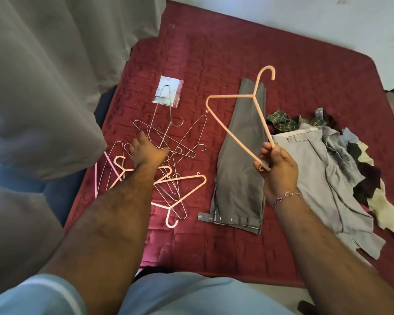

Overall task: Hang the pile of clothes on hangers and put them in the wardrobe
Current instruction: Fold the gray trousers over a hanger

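While the right hand pinches one pink hanger by a corner above the folded grey trousers, the left hand lies flat, fingers straight, on the hanger heap. Clothes pile sits right on the red mattress.

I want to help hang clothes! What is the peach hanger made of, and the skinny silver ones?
The peach hanger in the right hand looks like smooth, matte plastic: thick and evenly coloured. The thin silver hangers look like bare metal wire: slim and shiny.
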Available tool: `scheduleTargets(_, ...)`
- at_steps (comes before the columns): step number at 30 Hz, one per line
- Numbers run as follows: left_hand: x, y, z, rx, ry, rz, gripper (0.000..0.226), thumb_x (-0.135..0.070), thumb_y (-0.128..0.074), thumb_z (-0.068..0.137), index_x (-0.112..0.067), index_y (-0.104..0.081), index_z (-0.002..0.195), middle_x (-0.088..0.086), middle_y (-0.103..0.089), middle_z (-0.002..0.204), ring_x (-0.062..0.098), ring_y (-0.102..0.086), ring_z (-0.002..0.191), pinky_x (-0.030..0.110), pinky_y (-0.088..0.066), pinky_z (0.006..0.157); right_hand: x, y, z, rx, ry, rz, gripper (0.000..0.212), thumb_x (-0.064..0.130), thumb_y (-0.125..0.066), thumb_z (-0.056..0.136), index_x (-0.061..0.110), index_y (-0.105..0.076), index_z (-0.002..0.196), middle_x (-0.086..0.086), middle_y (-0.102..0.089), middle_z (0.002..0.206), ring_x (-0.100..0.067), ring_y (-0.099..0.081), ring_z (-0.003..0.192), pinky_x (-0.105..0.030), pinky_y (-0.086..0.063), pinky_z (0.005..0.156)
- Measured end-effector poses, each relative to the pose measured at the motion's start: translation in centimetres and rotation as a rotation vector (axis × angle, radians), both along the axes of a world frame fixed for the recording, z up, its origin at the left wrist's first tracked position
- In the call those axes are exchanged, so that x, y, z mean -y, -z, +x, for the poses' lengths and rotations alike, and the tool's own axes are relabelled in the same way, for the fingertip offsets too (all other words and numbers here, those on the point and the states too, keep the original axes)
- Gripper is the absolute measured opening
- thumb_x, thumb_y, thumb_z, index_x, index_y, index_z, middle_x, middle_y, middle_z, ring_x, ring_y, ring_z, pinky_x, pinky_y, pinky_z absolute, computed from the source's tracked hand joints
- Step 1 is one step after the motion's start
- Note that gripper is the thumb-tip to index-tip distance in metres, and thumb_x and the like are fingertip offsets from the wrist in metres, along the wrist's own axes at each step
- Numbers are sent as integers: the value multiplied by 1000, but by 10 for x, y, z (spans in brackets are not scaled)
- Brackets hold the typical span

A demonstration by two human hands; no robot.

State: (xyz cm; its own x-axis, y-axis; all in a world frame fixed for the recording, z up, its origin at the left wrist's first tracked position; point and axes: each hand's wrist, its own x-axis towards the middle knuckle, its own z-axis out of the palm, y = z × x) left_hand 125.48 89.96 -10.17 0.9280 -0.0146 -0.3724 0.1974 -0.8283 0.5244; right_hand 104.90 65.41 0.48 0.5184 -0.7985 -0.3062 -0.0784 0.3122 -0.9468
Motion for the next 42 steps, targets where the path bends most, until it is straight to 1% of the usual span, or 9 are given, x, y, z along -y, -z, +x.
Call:
scheduleTargets(11, 41, 24, -61, 114, 845, 256, 130, -59, -84, 72, -28, 3, 164, 10, -9, 171, 33, -14, 156, 61, -24, 120, 51, 60, -94, -285, -180, 238, 27, 15, -46, 108, -3, -66, 102, -12, -70, 72, -28, -71, 65, -27, -52, 45)
scheduleTargets(15, 52, 52, -101, 0, 1021, 240, 119, -48, -87, 70, -29, -14, 163, 8, -44, 156, 32, -45, 142, 52, -39, 113, 70, 85, -147, -314, -256, 336, 28, 13, -43, 108, -2, -66, 103, -8, -69, 71, -23, -71, 62, -28, -52, 45)
scheduleTargets(20, 64, 80, -152, -200, 1070, 114, 100, -31, -89, 69, -12, -40, 153, 17, -53, 146, 36, -55, 131, 40, -48, 104, 94, 148, -206, -655, -390, -125, 27, 10, -55, 105, 2, -73, 86, 5, -65, 63, -1, -55, 50, -26, -48, 53)
scheduleTargets(23, 77, 100, -181, -266, 1056, 108, 85, -30, -85, 69, -9, -47, 143, 17, -58, 136, 37, -61, 120, 43, -51, 96, 106, 192, -233, -805, -381, -235, 23, 29, -61, 97, 22, -78, 84, 2, -71, 79, -16, -66, 72, -35, -50, 73)
scheduleTargets(26, 87, 128, -201, -285, 1026, 100, 80, -32, -83, 64, -10, -51, 134, 15, -59, 128, 36, -62, 112, 42, -52, 91, 106, 226, -247, -907, -280, -328, 18, 25, -66, 90, 14, -77, 99, -16, -72, 102, -40, -67, 98, -42, -50, 88)
scheduleTargets(29, 98, 160, -217, -218, 1044, 119, 79, -37, -79, 58, -12, -52, 129, 14, -58, 121, 36, -60, 109, 44, -52, 90, 93, 246, -250, -1109, -241, -665, 42, 18, -76, 77, 12, -66, 117, -19, -58, 120, -44, -53, 110, -49, -45, 89)
scheduleTargets(31, 106, 179, -225, -98, 1034, 185, 71, -25, -84, 62, -13, -50, 123, 13, -57, 117, 38, -59, 105, 48, -53, 87, 84, 265, -249, -1019, -351, -786, 34, 18, -73, 77, 14, -66, 110, -14, -60, 113, -41, -54, 105, -46, -43, 86)
scheduleTargets(35, 115, 203, -238, 47, 1064, 314, 63, -15, -82, 64, -14, -49, 117, 13, -57, 112, 37, -57, 103, 49, -52, 83, 60, 310, -230, -878, -467, -360, 33, 15, -78, 84, 3, -71, 114, -17, -69, 112, -37, -64, 108, -39, -48, 97)
scheduleTargets(42, 105, 233, -251, 1, 1018, 406, 60, -24, -85, 72, -17, -42, 113, 8, -56, 113, 32, -59, 101, 46, -52, 82, 59, 375, -193, -599, 405, 525, 119, 47, -94, 40, 21, -40, 142, -9, -64, 132, -33, -65, 116, -52, -55, 102)
